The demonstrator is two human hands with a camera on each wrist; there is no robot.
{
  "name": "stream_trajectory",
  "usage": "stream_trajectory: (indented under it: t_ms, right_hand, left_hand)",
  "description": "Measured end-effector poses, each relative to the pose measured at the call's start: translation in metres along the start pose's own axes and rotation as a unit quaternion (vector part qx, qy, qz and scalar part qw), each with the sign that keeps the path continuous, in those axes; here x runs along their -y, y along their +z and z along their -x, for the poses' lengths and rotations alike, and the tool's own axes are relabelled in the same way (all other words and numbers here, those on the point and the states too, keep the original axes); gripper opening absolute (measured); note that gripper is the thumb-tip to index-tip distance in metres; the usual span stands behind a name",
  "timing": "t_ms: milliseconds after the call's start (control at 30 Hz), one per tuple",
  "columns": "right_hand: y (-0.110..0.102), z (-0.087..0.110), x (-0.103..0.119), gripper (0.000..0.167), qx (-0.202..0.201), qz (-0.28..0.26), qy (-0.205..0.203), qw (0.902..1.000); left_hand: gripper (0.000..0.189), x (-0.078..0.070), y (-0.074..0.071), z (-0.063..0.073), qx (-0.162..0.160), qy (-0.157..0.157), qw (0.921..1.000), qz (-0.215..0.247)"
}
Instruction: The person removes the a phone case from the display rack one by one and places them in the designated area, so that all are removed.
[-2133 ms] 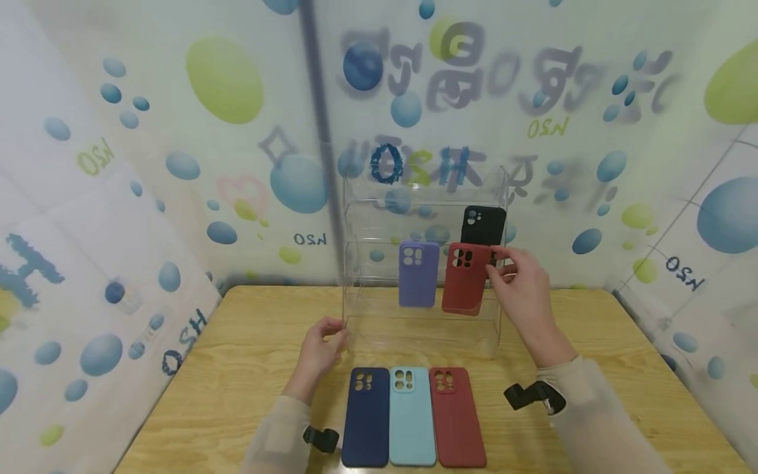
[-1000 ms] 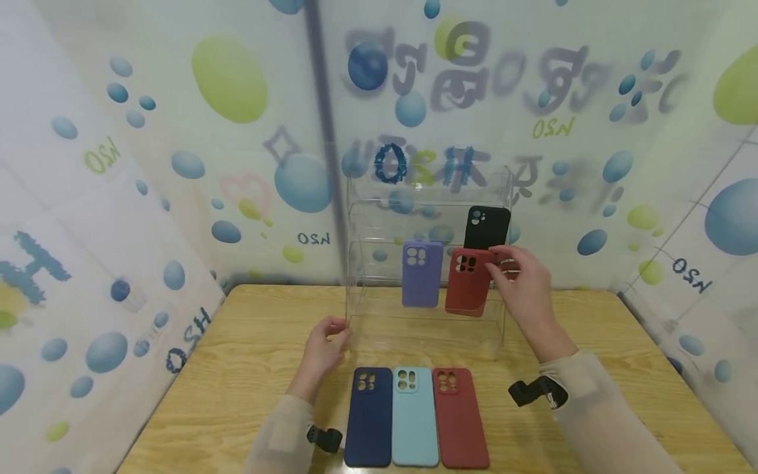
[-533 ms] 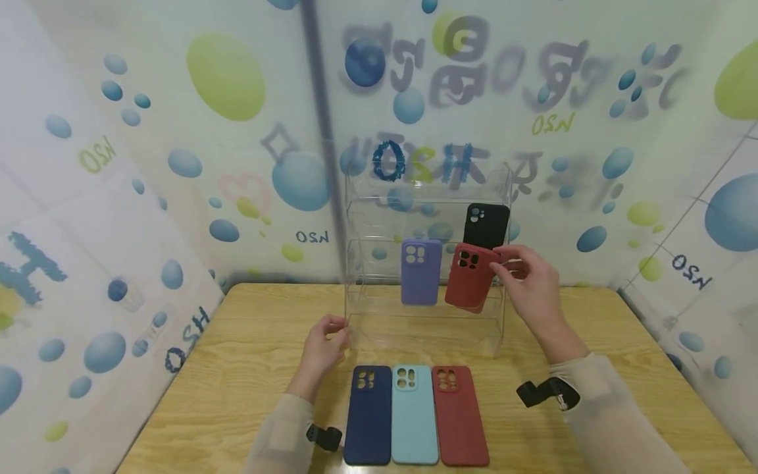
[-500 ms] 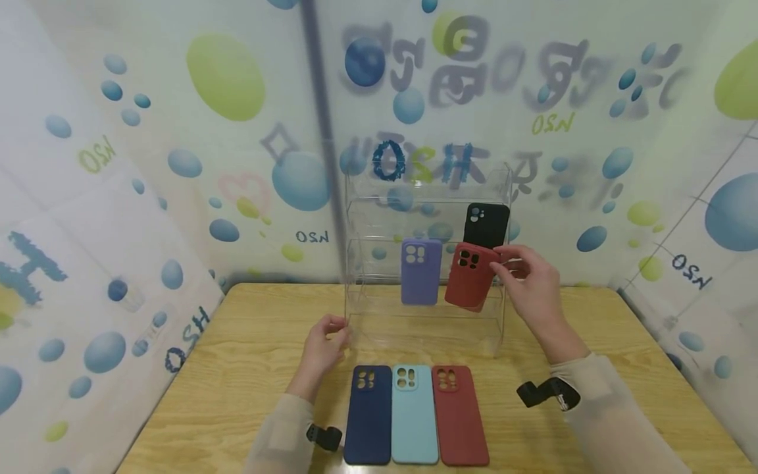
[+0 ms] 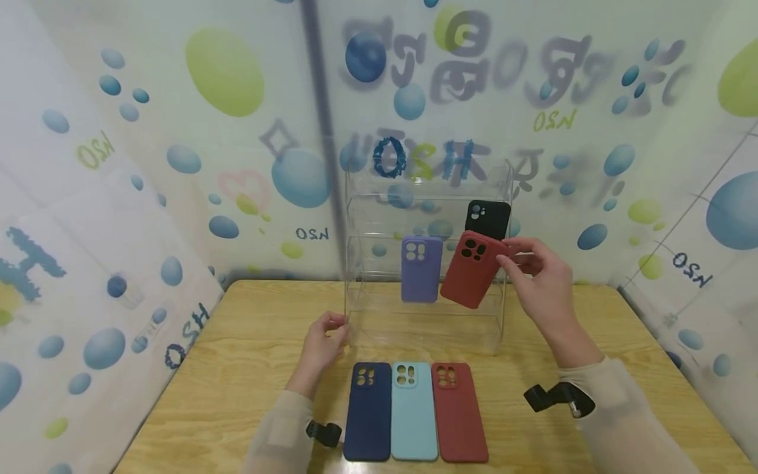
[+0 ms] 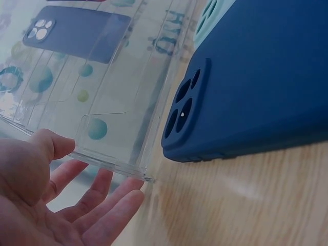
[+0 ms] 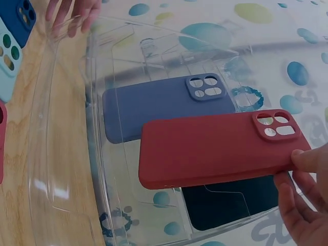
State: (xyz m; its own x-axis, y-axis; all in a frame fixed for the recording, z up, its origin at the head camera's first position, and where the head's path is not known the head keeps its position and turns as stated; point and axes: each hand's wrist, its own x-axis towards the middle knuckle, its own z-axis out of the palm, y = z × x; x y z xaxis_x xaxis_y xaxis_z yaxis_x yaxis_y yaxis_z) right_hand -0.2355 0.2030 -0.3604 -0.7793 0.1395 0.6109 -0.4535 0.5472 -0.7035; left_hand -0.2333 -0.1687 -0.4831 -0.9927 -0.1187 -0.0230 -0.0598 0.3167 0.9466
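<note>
My right hand [image 5: 541, 276] pinches a red phone case [image 5: 474, 270] by its upper right corner. The case is tilted in front of the clear acrylic display rack [image 5: 379, 322], partly covering a black phone case [image 5: 488, 218] on a higher tier. A purple phone case [image 5: 420, 270] leans in the rack just left of the red one. At the rack's lower left side, my left hand [image 5: 322, 342] holds the edge. In the left wrist view, its thumb lies at the clear side panel [image 6: 110, 164] and the fingers reach beneath.
Dark blue [image 5: 367, 421], light blue [image 5: 414, 421] and red [image 5: 462, 421] phone cases lie side by side on the wooden table [image 5: 237, 368] in front of the rack. A patterned curtain [image 5: 237, 151] stands close behind.
My right hand has drawn the red phone case up and away from its slot, tilting it further clockwise. My left hand has stayed at the rack's edge.
</note>
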Motion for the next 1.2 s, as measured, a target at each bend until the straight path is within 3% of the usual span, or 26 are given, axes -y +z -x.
stream_trajectory:
  t_ms: [533, 933, 1200]
  right_hand:
    - [-0.015, 0.014, -0.006, 0.024, 0.075, 0.026, 0.029, 0.9964]
    - [-0.03, 0.029, -0.018, 0.025, 0.147, 0.079, 0.058, 0.9843]
    - [-0.038, 0.041, -0.032, 0.029, 0.178, 0.069, 0.068, 0.9793]
  left_hand:
    - [0.018, 0.0, -0.001, -0.001, -0.002, -0.006, 1.0, -0.002]
    - [0.019, 0.001, 0.001, -0.001, -0.002, -0.014, 0.9999, -0.003]
    - [0.019, 0.001, 0.0, -0.001, 0.0, -0.013, 0.9999, -0.006]
